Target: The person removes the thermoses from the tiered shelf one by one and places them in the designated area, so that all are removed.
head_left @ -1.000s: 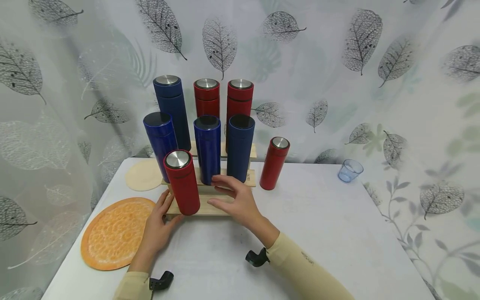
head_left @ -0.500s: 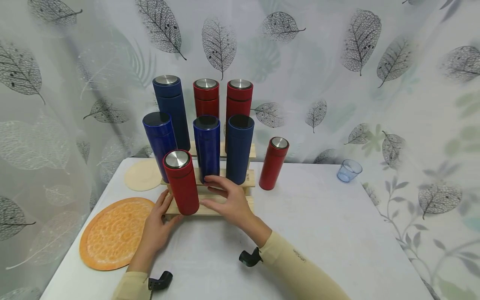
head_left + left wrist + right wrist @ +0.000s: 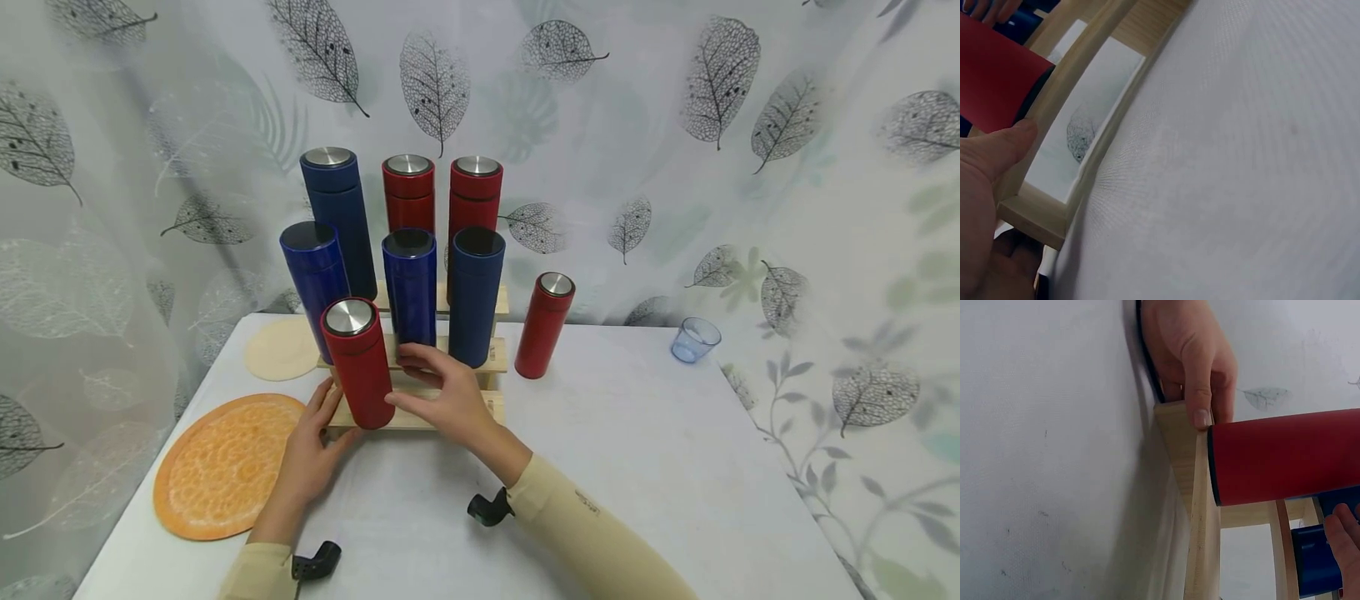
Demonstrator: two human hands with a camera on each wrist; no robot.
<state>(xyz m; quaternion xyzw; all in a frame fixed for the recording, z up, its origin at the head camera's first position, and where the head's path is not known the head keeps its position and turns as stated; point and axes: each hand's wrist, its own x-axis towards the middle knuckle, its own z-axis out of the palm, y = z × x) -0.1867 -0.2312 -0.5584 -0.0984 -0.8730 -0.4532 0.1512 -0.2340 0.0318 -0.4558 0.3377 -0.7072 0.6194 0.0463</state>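
A red thermos [image 3: 358, 367] with a silver lid stands at the left of the lowest step of a wooden stepped rack [image 3: 492, 404]. My left hand [image 3: 309, 450] grips the rack's left front corner. In the left wrist view its thumb [image 3: 1013, 144] lies on the front rail beside the thermos base. Fingers spread and loosely bent, my right hand [image 3: 450, 402] is over the lower step, thumb tip right at the thermos's right side. Its fingers are in front of the shiny blue thermos [image 3: 410, 292] on the middle step, and hold nothing.
Another blue thermos [image 3: 313, 258] and a dark blue one [image 3: 476, 300] share the middle step. Behind stand a tall dark blue thermos [image 3: 341, 217] and two red ones. On the table are a lone red thermos [image 3: 543, 329], a blue glass [image 3: 694, 341] and an orange round mat [image 3: 225, 467].
My right hand has moved left along the rack, from below the dark blue thermos to the red thermos's right side. My left hand keeps its grip on the rack corner.
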